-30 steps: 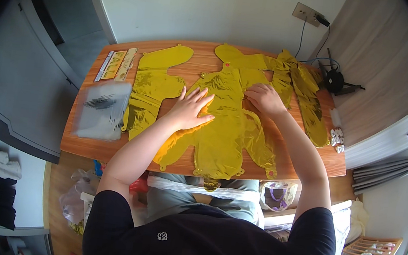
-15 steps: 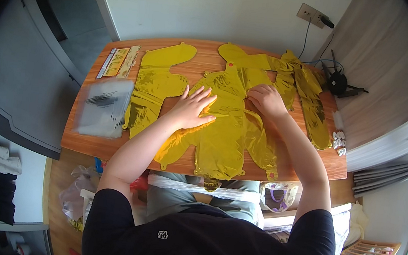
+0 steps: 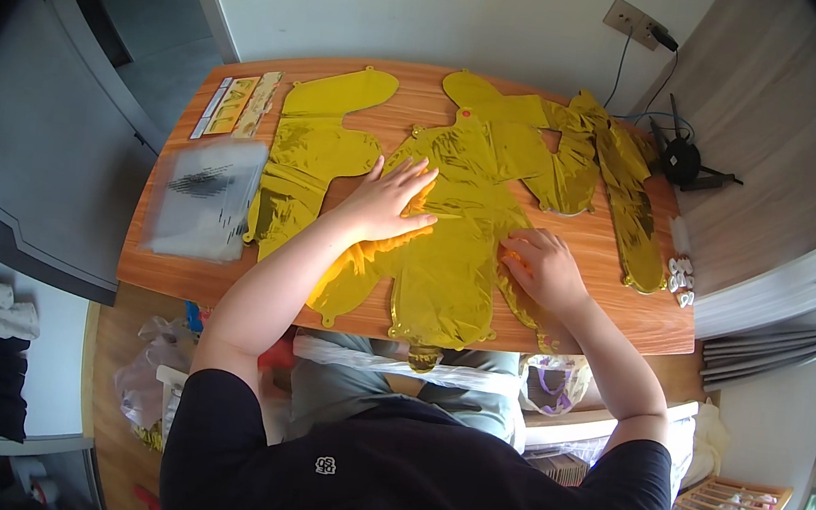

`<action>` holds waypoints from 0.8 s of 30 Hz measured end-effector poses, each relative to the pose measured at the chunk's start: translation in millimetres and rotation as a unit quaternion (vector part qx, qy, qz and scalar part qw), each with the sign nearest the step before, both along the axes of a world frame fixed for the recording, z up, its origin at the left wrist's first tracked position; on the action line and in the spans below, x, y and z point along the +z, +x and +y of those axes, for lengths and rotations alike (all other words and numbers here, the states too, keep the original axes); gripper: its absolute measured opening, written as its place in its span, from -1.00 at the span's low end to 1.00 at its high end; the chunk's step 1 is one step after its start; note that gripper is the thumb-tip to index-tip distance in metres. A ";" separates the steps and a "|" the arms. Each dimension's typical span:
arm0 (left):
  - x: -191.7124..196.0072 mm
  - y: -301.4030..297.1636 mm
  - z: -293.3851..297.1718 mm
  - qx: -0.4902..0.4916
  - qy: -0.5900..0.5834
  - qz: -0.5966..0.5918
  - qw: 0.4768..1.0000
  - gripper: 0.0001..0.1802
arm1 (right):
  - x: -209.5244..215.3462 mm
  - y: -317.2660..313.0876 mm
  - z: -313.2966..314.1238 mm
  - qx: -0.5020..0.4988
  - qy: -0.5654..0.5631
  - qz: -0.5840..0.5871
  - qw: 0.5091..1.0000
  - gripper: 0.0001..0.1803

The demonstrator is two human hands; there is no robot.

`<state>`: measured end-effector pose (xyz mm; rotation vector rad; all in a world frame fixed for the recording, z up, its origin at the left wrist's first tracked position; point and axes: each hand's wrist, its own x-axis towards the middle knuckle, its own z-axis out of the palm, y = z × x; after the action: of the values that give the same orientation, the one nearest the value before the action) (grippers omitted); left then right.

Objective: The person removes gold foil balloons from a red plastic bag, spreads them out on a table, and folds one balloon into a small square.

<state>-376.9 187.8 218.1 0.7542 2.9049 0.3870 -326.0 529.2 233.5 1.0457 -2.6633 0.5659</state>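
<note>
Since the earlier frames our right hand [image 3: 544, 268] has slid down and toward us along the flat gold foil balloon [image 3: 449, 250] in the middle of the wooden table [image 3: 642, 317]; before it sat higher up near the balloon's top, now it rests low on the balloon's right side, fingers curled and pressing on the foil, pinching nothing that we can see. Our left hand [image 3: 389, 202] has barely shifted: it lies flat and spread, palm down on the balloon's upper left part, gripping nothing. The middle balloon stays put, spread flat, its lower edge hanging slightly past the near table edge, and an orange patch shows under our left wrist.

Nothing else has moved. A second deflated gold foil balloon [image 3: 309, 153] lies flat to the left, just beside the middle one. More crumpled gold foil balloons [image 3: 580, 154] lie at the far right, overlapping the middle one's top. A clear plastic bag [image 3: 198, 196] lies at the left end, with a long printed card strip [image 3: 234, 104] beyond it. Small white pieces [image 3: 680, 276] sit at the right table edge. A black cable device [image 3: 682, 160] sits at the far right corner.
</note>
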 end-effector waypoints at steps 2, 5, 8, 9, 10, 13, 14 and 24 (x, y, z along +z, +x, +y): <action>-0.8 0.6 -2.0 -0.002 0.061 -0.007 0.998 -0.02 | -1.7 -1.2 1.1 -0.001 0.001 0.006 1.000 -0.70; 3.8 0.1 -7.6 0.005 0.155 -0.011 0.988 -0.09 | -3.4 -2.2 0.7 0.007 0.002 -0.004 1.000 -0.71; 26.5 2.4 -17.3 0.017 0.181 -0.035 0.983 -0.24 | -3.7 -2.6 0.9 0.001 -0.002 -0.010 1.000 -0.71; 44.9 9.1 -21.4 0.013 0.161 -0.069 0.984 -0.27 | -3.0 -2.0 2.4 0.001 -0.007 -0.002 1.000 -0.71; 56.2 16.7 -29.2 0.025 0.135 -0.120 0.983 -0.25 | -2.2 -1.7 1.0 0.006 -0.013 0.005 1.000 -0.72; 63.9 32.2 -38.4 0.031 -0.038 -0.122 0.991 -0.08 | -2.3 -1.7 -0.8 0.003 -0.022 0.005 1.000 -0.72; 64.4 33.1 -34.5 0.046 -0.100 -0.121 0.986 0.06 | -2.5 -2.4 -1.2 0.003 -0.019 -0.002 1.000 -0.72; 26.5 16.8 -29.8 0.007 -0.048 -0.062 0.997 0.28 | -4.3 -3.6 -5.9 -0.014 -0.004 0.008 1.000 -0.70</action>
<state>-360.0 158.0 244.5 0.6712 2.7917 0.2822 -329.5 523.3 229.3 1.0046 -2.6552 0.5604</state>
